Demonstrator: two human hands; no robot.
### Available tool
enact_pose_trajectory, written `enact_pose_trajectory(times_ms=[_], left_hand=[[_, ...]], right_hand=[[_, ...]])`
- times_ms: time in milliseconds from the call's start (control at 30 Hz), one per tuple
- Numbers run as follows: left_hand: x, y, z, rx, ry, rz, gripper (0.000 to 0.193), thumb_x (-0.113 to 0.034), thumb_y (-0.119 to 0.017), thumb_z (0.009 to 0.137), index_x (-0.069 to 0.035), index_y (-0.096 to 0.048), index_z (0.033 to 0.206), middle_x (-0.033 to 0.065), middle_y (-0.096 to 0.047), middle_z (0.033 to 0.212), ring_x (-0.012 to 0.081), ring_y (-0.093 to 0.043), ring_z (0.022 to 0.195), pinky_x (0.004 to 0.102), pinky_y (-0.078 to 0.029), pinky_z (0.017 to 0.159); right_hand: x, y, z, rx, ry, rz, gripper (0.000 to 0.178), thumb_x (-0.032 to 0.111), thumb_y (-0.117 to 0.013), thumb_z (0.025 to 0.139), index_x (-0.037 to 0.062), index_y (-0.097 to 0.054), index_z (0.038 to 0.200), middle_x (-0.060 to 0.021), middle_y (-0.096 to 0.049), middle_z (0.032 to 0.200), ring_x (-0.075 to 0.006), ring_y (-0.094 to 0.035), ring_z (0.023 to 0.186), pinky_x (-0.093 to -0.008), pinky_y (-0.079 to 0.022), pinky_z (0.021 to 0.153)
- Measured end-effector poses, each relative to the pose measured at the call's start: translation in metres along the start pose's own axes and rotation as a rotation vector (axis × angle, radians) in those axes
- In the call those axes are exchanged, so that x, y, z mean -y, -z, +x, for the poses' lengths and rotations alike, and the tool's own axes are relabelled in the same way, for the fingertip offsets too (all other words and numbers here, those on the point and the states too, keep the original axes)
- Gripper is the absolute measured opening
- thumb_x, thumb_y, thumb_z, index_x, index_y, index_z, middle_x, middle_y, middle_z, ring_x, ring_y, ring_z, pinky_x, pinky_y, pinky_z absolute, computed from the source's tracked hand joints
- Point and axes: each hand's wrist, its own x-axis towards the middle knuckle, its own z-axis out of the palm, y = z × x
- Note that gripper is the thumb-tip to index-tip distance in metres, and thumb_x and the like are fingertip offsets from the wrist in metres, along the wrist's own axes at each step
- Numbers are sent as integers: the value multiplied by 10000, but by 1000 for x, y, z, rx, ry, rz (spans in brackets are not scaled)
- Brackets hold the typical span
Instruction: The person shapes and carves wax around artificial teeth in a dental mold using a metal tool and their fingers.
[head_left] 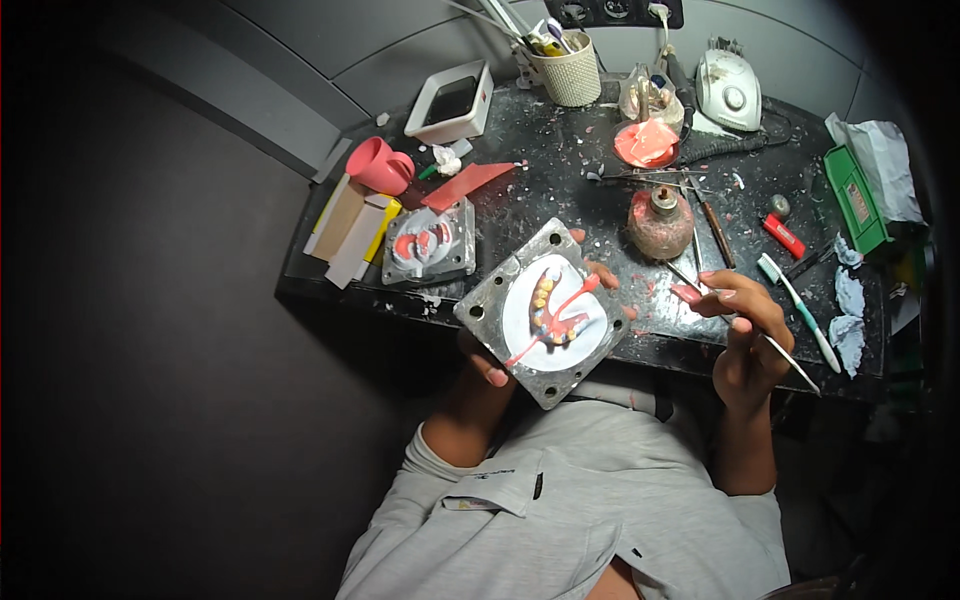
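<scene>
My left hand [490,370] is closed around a metal dental flask half [492,292], holding it tilted at the bench's front edge. Its fingertips show along the far right side. Round white plaster [520,318] fills the flask, and in it lies a partial denture wax-up [550,322] with yellowish teeth and pink wax strips reaching outward. To the right, my right hand [752,325] grips a thin metal dental spatula [792,364] like a pen. That tool's far end is close to a glass spirit lamp [660,230] and apart from the flask.
Another filled flask half [455,243] sits at left, near a pink wax sheet [470,185] and pink mug [380,165]. At right lie a toothbrush [800,310], red lighter [783,237] and green box [858,200]. A pink wax dish [645,145] stands behind the lamp.
</scene>
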Motion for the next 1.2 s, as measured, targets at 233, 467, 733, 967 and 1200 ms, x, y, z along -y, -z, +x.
enact_pose_trajectory(times_ms=[233, 467, 733, 967, 1200], left_hand=[[17, 27, -19, 120, -28, 44, 1386, -223, -999, 554, 31, -133, 1606, 249, -403, 1547, 391, -429, 1426, 510, -346, 1186], [51, 104, -61, 346, -130, 88, 1307, -165, -987, 555, 19, -221, 1598, 225, -344, 1595, 333, -367, 1471, 511, -292, 1213], [36, 58, -26, 361, -244, 13, 1211, -203, -969, 631, 61, -259, 1575, 287, -357, 1580, 408, -349, 1475, 575, -269, 1210], [31, 58, -32, 342, -257, 22, 1191, -202, -966, 635, 77, -274, 1564, 298, -372, 1568, 422, -359, 1465, 587, -268, 1207], [26, 56, -38, 351, -311, 25, 1172, -200, -962, 639, 93, -288, 1552, 309, -386, 1557, 437, -370, 1456, 599, -267, 1204]], right_hand=[[-4, -5, 2, 26, 3, -38, 271, 176, -469, 1100, -71, -577, 1127, -283, -707, 1048, -281, -764, 801, -341, -644, 693], [-3, -7, 6, 64, 11, -33, 270, 149, -442, 1105, -93, -561, 1111, -307, -709, 1059, -287, -768, 796, -343, -645, 701], [-6, -5, 4, 60, 61, -55, 289, 171, -452, 1104, -101, -550, 1109, -313, -708, 1016, -317, -769, 816, -360, -648, 700], [-5, -3, 1, 37, 14, -41, 303, 197, -465, 1101, -93, -550, 1112, -308, -710, 1007, -317, -771, 818, -354, -650, 688], [-5, -1, -2, 36, -17, -26, 305, 215, -484, 1097, -81, -555, 1110, -311, -714, 1029, -287, -772, 790, -333, -643, 679]])
